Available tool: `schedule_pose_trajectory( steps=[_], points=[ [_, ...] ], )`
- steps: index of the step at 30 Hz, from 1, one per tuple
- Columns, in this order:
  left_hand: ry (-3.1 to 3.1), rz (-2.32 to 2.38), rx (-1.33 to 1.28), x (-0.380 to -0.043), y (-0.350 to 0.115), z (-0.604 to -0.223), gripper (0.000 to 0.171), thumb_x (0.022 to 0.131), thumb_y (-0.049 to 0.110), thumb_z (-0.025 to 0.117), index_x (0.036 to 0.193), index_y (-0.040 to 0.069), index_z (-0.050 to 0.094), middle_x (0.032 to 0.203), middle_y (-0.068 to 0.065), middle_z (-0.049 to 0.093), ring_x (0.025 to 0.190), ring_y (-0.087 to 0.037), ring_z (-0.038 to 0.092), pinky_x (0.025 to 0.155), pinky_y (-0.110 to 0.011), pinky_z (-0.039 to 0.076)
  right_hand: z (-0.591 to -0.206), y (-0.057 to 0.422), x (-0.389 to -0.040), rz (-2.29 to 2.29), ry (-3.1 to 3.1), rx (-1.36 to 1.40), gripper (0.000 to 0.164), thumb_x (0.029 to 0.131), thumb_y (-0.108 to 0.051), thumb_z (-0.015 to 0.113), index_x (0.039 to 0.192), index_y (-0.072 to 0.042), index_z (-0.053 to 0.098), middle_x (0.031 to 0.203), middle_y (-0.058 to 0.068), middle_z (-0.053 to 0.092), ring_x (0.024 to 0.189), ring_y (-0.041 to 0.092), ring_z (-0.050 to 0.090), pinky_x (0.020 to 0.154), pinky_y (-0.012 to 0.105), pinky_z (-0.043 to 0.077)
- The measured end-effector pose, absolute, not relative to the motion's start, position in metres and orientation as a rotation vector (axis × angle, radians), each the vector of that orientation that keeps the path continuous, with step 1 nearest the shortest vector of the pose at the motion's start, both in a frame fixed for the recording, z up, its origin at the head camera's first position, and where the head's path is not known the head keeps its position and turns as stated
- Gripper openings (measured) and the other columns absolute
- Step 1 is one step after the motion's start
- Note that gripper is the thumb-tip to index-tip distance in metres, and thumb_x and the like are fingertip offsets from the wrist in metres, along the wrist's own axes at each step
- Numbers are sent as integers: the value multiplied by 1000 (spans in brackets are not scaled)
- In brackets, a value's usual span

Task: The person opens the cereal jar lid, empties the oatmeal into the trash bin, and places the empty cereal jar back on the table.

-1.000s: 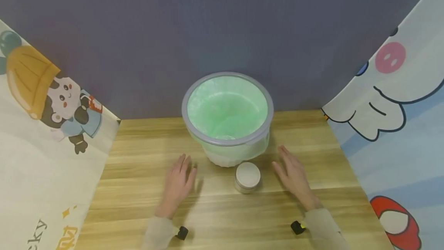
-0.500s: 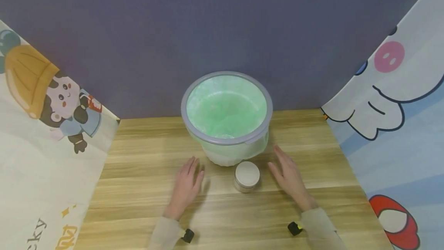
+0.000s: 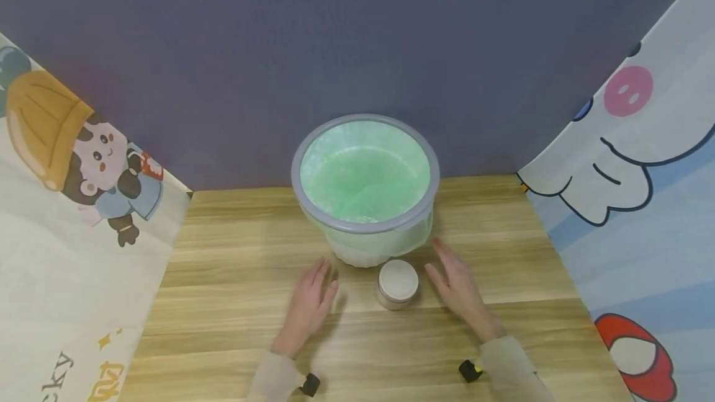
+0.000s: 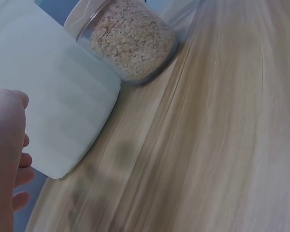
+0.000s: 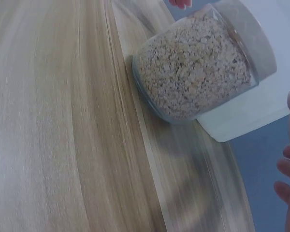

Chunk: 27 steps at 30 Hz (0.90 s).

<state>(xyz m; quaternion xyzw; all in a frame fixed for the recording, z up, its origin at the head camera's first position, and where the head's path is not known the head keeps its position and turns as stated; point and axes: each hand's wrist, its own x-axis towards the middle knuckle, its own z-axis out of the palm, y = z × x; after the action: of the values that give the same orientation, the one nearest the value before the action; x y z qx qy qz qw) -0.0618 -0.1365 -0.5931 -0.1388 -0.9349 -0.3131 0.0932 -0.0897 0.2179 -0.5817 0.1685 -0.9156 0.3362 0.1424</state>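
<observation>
A clear jar [image 3: 398,284] with a white lid stands on the wooden table, just in front of a basin. Both wrist views show pale flakes like oats filling the jar [image 5: 193,67]. Behind it, the basin [image 3: 365,226] has a grey rim and a whitish body, and its inside looks green. My left hand [image 3: 308,301] hovers to the left of the jar, apart from it, fingers extended and relaxed. On the other side my right hand [image 3: 459,287] is nearer the jar, its fingers also extended and touching nothing that I can make out.
The wooden table [image 3: 223,278] runs back to a dark grey-blue wall [image 3: 357,36]. Panels with cartoon prints flank it, a left panel [image 3: 67,265] and a right panel [image 3: 670,222]. A small black device [image 3: 310,384] sits at the left wrist, another black device [image 3: 470,371] at the right.
My left hand has moved to the right and my right hand to the left, so both are closer to the jar. The jar and basin have stayed in place.
</observation>
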Motion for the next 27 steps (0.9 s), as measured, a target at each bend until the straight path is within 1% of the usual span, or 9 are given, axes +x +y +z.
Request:
schedule_pose_trajectory(
  steps=[9, 12, 16, 20, 27],
  points=[
    [-2761, -990, -494, -59, -125, -597, 55, 106, 31, 56, 150, -1, 49, 154, -22, 49, 139, -42, 49, 116, -61, 39, -580, 210, -87, 1073, -2664, 486, 53, 105, -13, 56, 152, 5, 43, 155, 28, 44, 139, 50, 45, 114, 69, 34],
    [-2751, -1021, -515, -60, -122, -599, 56, 104, 29, 58, 151, 0, 48, 155, -22, 48, 140, -42, 48, 116, -62, 39, -578, 208, -87, 1090, -2674, 484, 51, 105, -14, 55, 151, 5, 43, 154, 29, 45, 139, 52, 44, 115, 69, 33],
    [-2743, -1071, -566, -62, -116, -603, 61, 102, 28, 62, 152, -1, 45, 155, -22, 48, 140, -43, 48, 117, -62, 38, -577, 202, -84, 1110, -2680, 507, 48, 106, -15, 53, 148, 7, 46, 150, 31, 48, 137, 53, 46, 114, 70, 34],
    [-2750, -1153, -571, -61, -107, -607, 62, 103, 29, 60, 154, -1, 43, 156, -21, 47, 141, -43, 46, 118, -60, 37, -576, 194, -83, 1143, -2669, 555, 47, 106, -14, 52, 146, 10, 48, 147, 33, 51, 133, 54, 49, 112, 69, 37],
    [-2795, -1229, -536, -57, -95, -611, 63, 106, 37, 55, 158, 6, 38, 160, -16, 44, 145, -38, 44, 120, -57, 36, -573, 182, -82, 1201, -2673, 598, 48, 106, -16, 52, 149, 6, 47, 150, 30, 50, 136, 50, 49, 114, 66, 37]
  ],
)
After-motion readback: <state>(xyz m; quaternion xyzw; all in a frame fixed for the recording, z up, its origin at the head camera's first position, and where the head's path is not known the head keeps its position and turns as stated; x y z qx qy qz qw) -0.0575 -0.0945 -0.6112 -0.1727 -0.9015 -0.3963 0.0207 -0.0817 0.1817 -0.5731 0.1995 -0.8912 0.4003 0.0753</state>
